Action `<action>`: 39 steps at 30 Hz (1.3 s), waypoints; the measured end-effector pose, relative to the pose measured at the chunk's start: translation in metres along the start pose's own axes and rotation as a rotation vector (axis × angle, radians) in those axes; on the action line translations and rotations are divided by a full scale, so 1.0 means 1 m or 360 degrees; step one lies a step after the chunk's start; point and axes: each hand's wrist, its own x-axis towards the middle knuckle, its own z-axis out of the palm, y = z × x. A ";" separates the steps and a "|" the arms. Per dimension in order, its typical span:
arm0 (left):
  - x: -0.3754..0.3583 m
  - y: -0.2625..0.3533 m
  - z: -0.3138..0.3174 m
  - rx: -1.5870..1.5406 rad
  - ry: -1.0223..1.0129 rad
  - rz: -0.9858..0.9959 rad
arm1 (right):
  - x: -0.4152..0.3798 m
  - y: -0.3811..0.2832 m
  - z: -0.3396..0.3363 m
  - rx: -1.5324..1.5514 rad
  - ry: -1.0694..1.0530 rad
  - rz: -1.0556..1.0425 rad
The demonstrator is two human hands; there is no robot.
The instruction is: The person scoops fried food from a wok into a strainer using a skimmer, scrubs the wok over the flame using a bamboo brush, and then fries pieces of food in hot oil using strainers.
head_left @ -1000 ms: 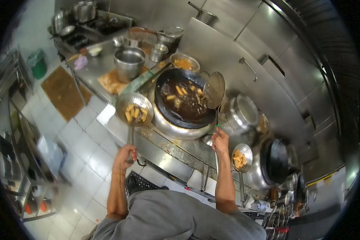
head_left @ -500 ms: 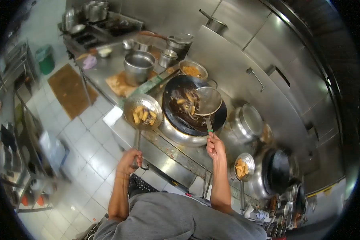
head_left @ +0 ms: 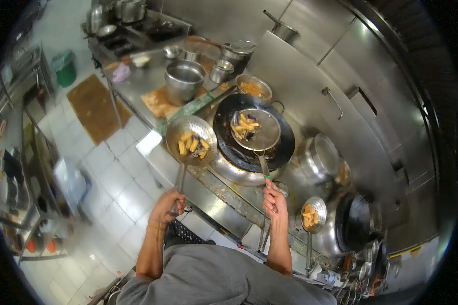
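Note:
My left hand is wrapped round the handle of a perforated ladle, which holds yellow fried pieces beside the wok. In my right hand is the handle of a mesh strainer. Yellow and dark purple pieces lie on the left side of its mesh, over the black wok with dark oil. The wok rests on a round steel burner ring.
A steel pot and a bowl of orange bits stand beyond the wok. To the right are another ladle with fried pieces, stacked steel pans and a second black wok. A white cloth or paper lies at the counter corner.
The strainer has scooped up pieces that were in the wok and now sits more centrally over it. Both hands keep their grips. The view has shifted slightly.

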 end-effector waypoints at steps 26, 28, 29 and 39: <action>0.049 0.017 -0.021 -0.0081 -0.0050 -0.0081 | -0.023 -0.015 0.049 -0.1461 0.0420 -0.0661; 0.063 0.017 -0.034 -0.0078 0.0004 -0.0058 | -0.011 -0.035 0.020 -0.1509 0.0532 -0.0801; 0.068 0.016 -0.046 -0.0076 -0.0013 -0.0069 | -0.004 -0.043 0.004 -0.1562 0.0614 -0.0818; 0.050 0.001 -0.065 -0.0395 0.0023 -0.0132 | -0.045 -0.047 -0.002 -0.0825 0.0498 -0.0153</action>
